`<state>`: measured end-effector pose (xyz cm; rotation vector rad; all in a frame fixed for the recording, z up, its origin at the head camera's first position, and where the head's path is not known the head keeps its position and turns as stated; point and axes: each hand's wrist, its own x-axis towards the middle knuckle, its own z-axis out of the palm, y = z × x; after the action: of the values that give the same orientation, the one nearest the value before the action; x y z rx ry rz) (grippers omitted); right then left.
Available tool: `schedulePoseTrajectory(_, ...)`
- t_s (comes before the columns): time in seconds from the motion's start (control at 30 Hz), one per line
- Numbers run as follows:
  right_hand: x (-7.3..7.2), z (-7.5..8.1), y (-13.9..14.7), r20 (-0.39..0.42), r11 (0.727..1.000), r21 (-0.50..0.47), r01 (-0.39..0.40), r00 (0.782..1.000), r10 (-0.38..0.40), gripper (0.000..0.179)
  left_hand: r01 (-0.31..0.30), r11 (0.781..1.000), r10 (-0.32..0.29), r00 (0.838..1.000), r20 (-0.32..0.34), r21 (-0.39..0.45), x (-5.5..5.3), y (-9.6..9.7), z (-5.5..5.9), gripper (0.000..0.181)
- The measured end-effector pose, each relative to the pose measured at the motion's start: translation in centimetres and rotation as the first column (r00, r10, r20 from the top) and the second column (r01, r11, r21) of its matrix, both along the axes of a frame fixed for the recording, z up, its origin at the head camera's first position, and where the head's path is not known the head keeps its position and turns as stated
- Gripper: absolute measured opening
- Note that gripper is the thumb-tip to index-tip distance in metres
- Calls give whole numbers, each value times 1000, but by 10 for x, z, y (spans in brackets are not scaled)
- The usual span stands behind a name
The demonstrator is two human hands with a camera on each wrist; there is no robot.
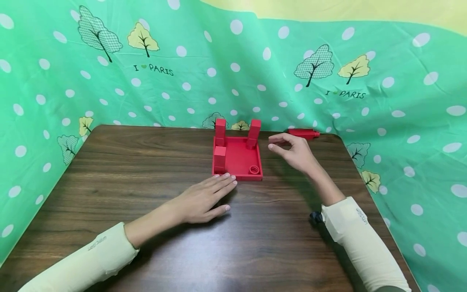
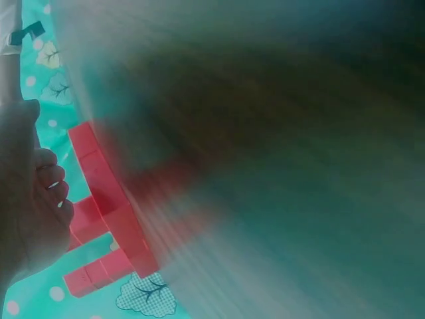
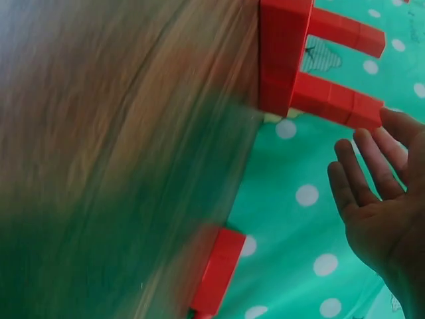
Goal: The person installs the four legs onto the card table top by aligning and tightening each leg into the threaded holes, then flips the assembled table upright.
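Observation:
A square red tray (image 1: 240,156) lies on the table with upright red block posts at three corners: back left (image 1: 220,132), back right (image 1: 254,134) and front left (image 1: 219,159). Its front right corner holds a small red ring-shaped piece (image 1: 254,170). My left hand (image 1: 204,198) lies palm down, fingertips at the tray's front edge. Right of the tray my right hand (image 1: 296,154) is raised above the table with fingers loosely bent. Nothing shows between those fingers in the right wrist view, where the hand (image 3: 382,206) appears beside a post (image 3: 339,101).
A red block-like piece with a narrower end (image 1: 303,134) lies at the table's back right, just behind my right hand. The dark wooden table (image 1: 146,162) ends at a green dotted curtain (image 1: 182,81) behind and on both sides.

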<state>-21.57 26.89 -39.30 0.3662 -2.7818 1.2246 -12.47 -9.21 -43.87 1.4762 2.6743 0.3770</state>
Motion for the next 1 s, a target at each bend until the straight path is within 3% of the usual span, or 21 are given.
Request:
schedulePoseTrajectory(0.2,-8,1,17,13,999,39,15,1000,-16,36,-7,1000,7,1000,18,-4,-4,10,2,77)
schedulePoseTrajectory(0.63,-31,-5,50,31,988,142,68,997,-73,50,-19,1000,20,999,40,-23,-9,29,-5,79)
schedulePoseTrajectory(1.0,-43,-12,70,55,983,165,80,994,-91,53,-40,998,44,996,72,-53,-14,38,-7,82)
